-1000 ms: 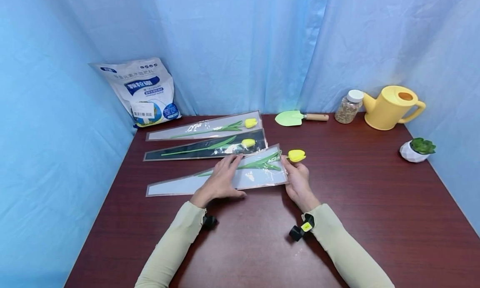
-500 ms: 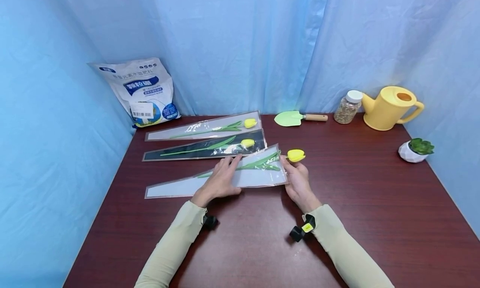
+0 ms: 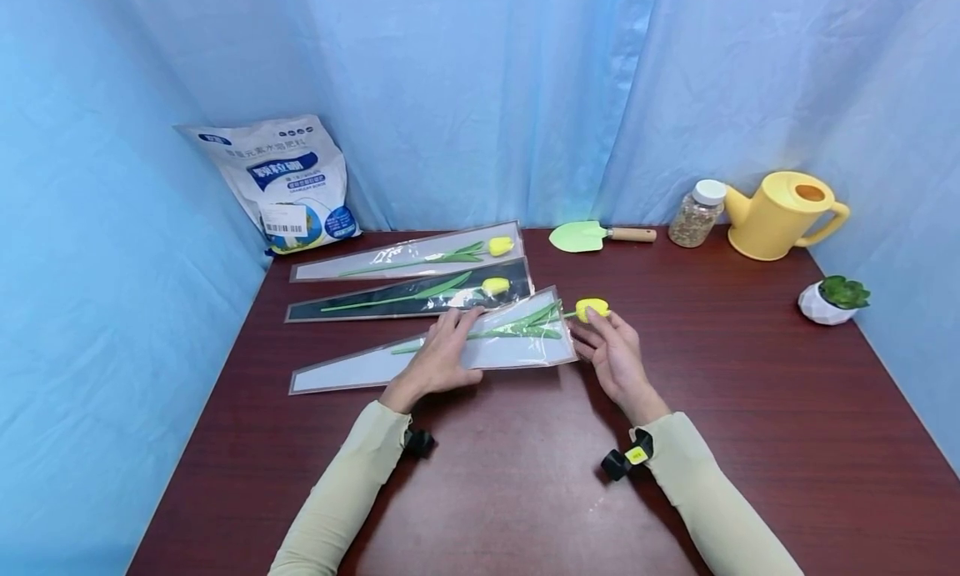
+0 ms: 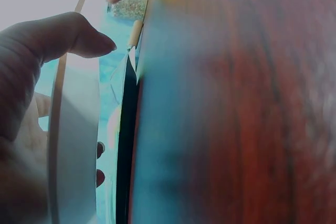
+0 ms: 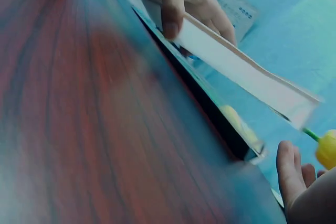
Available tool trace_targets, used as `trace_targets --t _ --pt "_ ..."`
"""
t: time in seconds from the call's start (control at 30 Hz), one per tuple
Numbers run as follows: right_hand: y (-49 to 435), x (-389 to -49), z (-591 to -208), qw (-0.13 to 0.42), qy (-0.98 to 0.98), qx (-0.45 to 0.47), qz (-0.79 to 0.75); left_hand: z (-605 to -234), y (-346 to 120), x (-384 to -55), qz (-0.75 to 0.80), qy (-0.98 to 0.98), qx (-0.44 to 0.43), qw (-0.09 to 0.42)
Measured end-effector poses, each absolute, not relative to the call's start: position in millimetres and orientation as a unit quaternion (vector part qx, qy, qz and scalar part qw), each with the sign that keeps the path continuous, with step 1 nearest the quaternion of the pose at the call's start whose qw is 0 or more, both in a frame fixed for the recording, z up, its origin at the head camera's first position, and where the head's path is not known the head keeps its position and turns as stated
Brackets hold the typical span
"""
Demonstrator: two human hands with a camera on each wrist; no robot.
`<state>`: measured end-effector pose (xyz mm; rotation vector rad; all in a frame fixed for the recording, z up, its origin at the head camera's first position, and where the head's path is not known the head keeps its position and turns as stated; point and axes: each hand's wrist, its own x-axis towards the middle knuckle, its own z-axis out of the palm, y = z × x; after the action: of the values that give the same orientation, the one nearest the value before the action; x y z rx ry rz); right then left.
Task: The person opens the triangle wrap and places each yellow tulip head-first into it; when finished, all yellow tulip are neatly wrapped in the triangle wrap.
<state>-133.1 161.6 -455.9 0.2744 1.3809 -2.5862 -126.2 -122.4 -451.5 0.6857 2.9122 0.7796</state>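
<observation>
My left hand point(image 3: 442, 351) grips a clear-fronted, white-backed flower sleeve point(image 3: 517, 355) across its middle, thumb at the near edge and fingers over the far edge. The left wrist view shows the sleeve point(image 4: 79, 129) lifted off the table. Inside lie the green stem and leaves of a yellow tulip point(image 3: 592, 309), whose bloom sticks out past the wide right end. My right hand point(image 3: 618, 355) is at that bloom, fingers extended, the thumb side overlapping it in the head view. In the right wrist view its fingers point(image 5: 289, 169) stand below the bloom point(image 5: 328, 149); contact is unclear.
Behind lie a black-backed sleeve point(image 3: 360, 307) and another white-backed one point(image 3: 322, 271), each with a yellow tulip. Along the back stand a fertilizer bag point(image 3: 288, 180), green trowel point(image 3: 581, 237), granule jar point(image 3: 693, 222) and yellow watering can point(image 3: 776, 217). A potted succulent point(image 3: 828, 301) stands right.
My right hand has let go of the sleeve's right end and moved slightly right to the bloom. The tulip's stem has shifted slightly left in the sleeve. My left hand keeps its grip.
</observation>
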Motion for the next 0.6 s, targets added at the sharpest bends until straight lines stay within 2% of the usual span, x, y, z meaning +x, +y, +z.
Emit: trace_targets --t 0.23,0.6 --pt "173.0 -135.0 -450.6 0.058 0.514 0.086 -0.851 -449.7 -123.8 -126.0 0.249 0.943 0.22 0.026" --pt "168.9 -134.9 -455.4 0.056 0.606 0.066 -0.791 -448.2 -122.6 -125.2 0.255 0.941 0.222 0.03"
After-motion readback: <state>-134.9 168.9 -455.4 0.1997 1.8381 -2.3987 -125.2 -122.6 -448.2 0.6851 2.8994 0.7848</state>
